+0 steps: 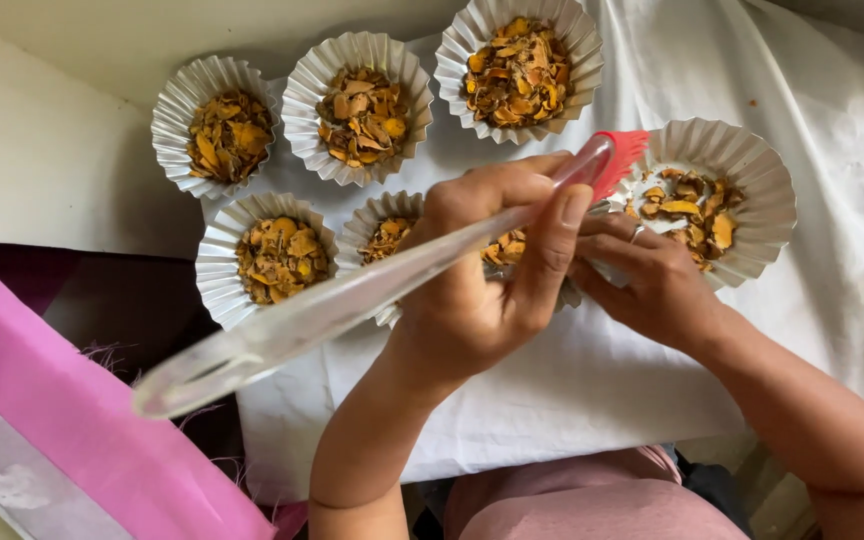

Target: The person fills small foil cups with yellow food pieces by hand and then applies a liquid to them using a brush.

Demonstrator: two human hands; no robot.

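My left hand (482, 280) grips a brush with a long clear handle (332, 305) and a red bristle head (620, 155). The red head points at a fluted white paper cup (767, 195) holding orange-brown dried slices (692, 210). My right hand (647, 280) rests at that cup's near left rim, fingers curled on it. Partly hidden under my left hand is another filled cup (382, 230).
Several more fluted cups of dried slices stand on a white cloth (822, 90): back row (220, 130), (357, 105), (520, 70), and front left (270, 255). A pink sheet (72, 420) lies at lower left. A pale wall or board (32, 160) borders the left.
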